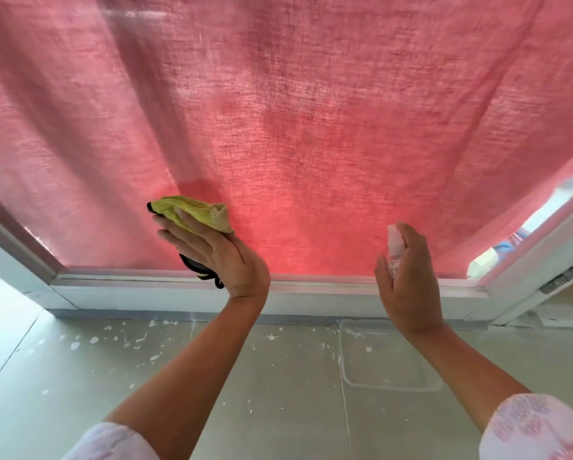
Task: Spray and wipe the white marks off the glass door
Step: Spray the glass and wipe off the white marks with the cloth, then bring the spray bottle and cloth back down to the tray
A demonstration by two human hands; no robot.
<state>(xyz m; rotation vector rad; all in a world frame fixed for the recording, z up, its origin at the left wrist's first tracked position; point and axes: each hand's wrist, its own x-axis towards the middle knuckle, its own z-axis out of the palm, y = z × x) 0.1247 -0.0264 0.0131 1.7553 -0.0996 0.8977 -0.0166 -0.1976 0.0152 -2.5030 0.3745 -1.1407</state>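
The glass door (311,227) fills the upper view, with a pink curtain (278,111) hanging behind the pane. My left hand (218,257) presses a yellow-green cloth with black edging (199,212) flat against the lower glass, fingers straight. My right hand (408,277) grips a small clear spray bottle (395,244) near the lower right of the pane, a finger curled over its top. A faint white streak (200,38) shows high on the glass.
The white door frame (179,290) runs along the bottom and up both sides. Below it lies a grey tiled floor (278,376) speckled with white splashes. A gap at the right edge of the curtain (517,237) shows outdoors.
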